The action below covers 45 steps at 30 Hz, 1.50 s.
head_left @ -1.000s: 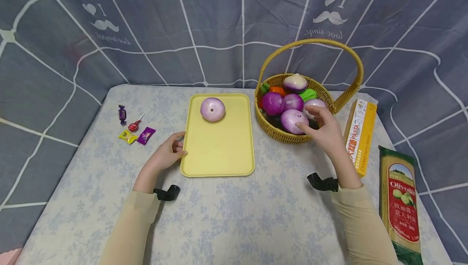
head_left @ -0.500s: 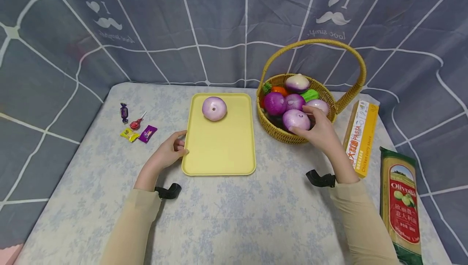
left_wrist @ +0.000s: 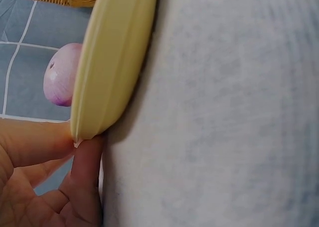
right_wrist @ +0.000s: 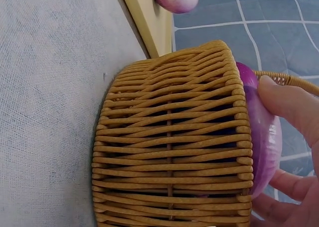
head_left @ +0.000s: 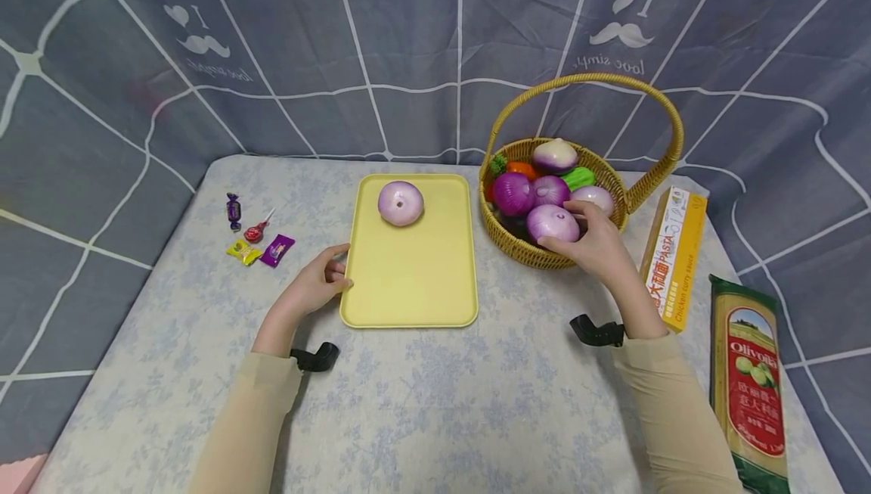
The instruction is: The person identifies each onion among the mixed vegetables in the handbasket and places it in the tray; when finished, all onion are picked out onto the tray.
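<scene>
Right hand [head_left: 599, 243] on the front onion [head_left: 553, 223]!
Fingers clamped round it in the basket [right_wrist: 172, 142] — left hand [head_left: 314, 282], fingers pinching the yellow tray [head_left: 411, 278] by its edge.

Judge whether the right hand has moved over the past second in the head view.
Yes: the right hand shifted slightly left against the basket, gripping the front onion.

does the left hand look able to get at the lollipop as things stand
Probably yes, if the left hand lets go of the tray: the lollipop lies uncovered nearby, with just a purple candy in between.
</scene>
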Available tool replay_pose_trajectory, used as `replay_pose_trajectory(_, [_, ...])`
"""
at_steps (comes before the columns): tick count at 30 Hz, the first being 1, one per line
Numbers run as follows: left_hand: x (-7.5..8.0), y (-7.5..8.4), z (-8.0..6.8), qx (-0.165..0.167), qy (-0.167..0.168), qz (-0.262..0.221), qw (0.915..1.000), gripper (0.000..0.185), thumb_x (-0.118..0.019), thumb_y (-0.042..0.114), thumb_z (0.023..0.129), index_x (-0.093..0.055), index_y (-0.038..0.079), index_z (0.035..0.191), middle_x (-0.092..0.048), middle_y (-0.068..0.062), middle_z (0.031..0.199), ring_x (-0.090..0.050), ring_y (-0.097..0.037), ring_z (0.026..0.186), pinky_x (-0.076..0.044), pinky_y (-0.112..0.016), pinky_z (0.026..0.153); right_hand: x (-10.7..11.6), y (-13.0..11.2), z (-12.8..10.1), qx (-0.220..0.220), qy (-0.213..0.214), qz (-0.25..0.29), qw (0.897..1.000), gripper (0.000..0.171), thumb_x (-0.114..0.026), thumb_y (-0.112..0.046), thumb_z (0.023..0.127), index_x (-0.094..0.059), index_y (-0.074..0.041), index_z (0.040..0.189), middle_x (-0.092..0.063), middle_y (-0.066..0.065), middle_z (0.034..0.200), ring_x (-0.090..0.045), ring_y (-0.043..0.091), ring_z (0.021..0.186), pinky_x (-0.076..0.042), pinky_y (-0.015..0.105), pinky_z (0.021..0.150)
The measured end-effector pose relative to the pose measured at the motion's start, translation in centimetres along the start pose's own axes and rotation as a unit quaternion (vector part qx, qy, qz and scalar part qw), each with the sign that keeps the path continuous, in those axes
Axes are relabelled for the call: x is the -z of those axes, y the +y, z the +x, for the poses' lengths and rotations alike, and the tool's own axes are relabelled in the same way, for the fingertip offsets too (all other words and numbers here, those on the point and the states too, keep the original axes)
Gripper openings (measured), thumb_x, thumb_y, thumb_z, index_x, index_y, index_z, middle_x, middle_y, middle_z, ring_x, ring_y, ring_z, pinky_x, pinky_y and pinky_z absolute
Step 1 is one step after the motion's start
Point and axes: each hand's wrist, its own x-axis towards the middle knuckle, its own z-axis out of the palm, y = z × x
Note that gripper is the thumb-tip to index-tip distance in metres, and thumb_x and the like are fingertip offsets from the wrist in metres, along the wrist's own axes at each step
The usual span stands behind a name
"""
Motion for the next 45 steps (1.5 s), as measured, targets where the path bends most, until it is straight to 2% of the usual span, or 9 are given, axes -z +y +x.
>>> replay_pose_trajectory(10, [-0.1,0.1,0.0,0.011,-0.001,-0.017,0.9998,0.068,-0.059,0.005,0.097,-0.025,0.008,0.156,-0.050,-0.018,0.117,-0.052,-0.026,0.100,-0.053,-0.031,0.081,0.7,-0.5,-0.8,-0.014,0.018,0.073,0.997,0.081,-0.079,-0.043,0.082,-0.040,-0.004,0.141,-0.046,0.019,0.138,-0.051,0.038,0.120,-0.043,0.054,0.103])
replay_pose_trajectory(15, [-0.2,0.1,0.0,0.012,0.002,-0.020,0.9997,0.068,-0.058,0.005,0.097,-0.025,0.008,0.156,-0.050,-0.018,0.117,-0.052,-0.026,0.100,-0.053,-0.030,0.080,0.6,-2.6,-1.1,-0.001,0.041,0.110,0.993,0.076,-0.081,-0.038,0.080,-0.045,-0.008,0.140,-0.043,0.013,0.140,-0.053,0.034,0.125,-0.044,0.049,0.105])
replay_pose_trajectory(21, [-0.2,0.1,0.0,0.006,0.003,-0.022,0.9997,0.067,-0.058,0.006,0.097,-0.025,0.008,0.156,-0.050,-0.019,0.118,-0.053,-0.026,0.100,-0.054,-0.029,0.080,-0.4,-5.5,-1.3,0.035,0.048,0.138,0.989,0.071,-0.084,-0.030,0.079,-0.050,-0.012,0.139,-0.051,0.009,0.138,-0.056,0.026,0.122,-0.047,0.040,0.103])
replay_pose_trajectory(29, [-0.2,0.1,-0.1,0.005,0.006,-0.017,0.9998,0.068,-0.058,0.007,0.098,-0.025,0.008,0.156,-0.050,-0.019,0.118,-0.052,-0.027,0.101,-0.052,-0.030,0.080,-3.7,-8.0,-0.5,0.087,0.030,0.158,0.983,0.070,-0.085,-0.025,0.077,-0.052,-0.009,0.137,-0.056,0.012,0.131,-0.055,0.027,0.119,-0.047,0.045,0.102])
replay_pose_trajectory(35, [-0.4,0.1,-0.1,0.004,0.007,-0.016,0.9998,0.068,-0.059,0.008,0.098,-0.025,0.009,0.156,-0.050,-0.019,0.119,-0.052,-0.027,0.102,-0.051,-0.030,0.081,-6.7,-9.6,0.0,0.093,0.021,0.158,0.983,0.069,-0.085,-0.030,0.077,-0.053,-0.009,0.135,-0.056,0.010,0.129,-0.055,0.025,0.116,-0.048,0.043,0.102])
replay_pose_trajectory(40, [-0.3,0.2,-0.2,0.004,0.010,-0.010,0.9999,0.068,-0.059,0.007,0.097,-0.026,0.009,0.156,-0.050,-0.019,0.119,-0.051,-0.028,0.103,-0.051,-0.030,0.081,-9.4,-10.3,1.2,0.097,0.009,0.167,0.981,0.070,-0.084,-0.031,0.078,-0.052,-0.006,0.135,-0.053,0.012,0.131,-0.055,0.028,0.120,-0.049,0.043,0.101])
replay_pose_trajectory(45, [-0.3,0.1,-0.2,0.004,0.012,-0.005,0.9999,0.067,-0.059,0.007,0.097,-0.026,0.009,0.156,-0.051,-0.019,0.119,-0.051,-0.028,0.103,-0.050,-0.030,0.080,-11.8,-10.3,2.6,0.106,0.016,0.132,0.985,0.071,-0.083,-0.034,0.079,-0.052,-0.004,0.135,-0.053,0.015,0.132,-0.054,0.030,0.121,-0.048,0.045,0.101])
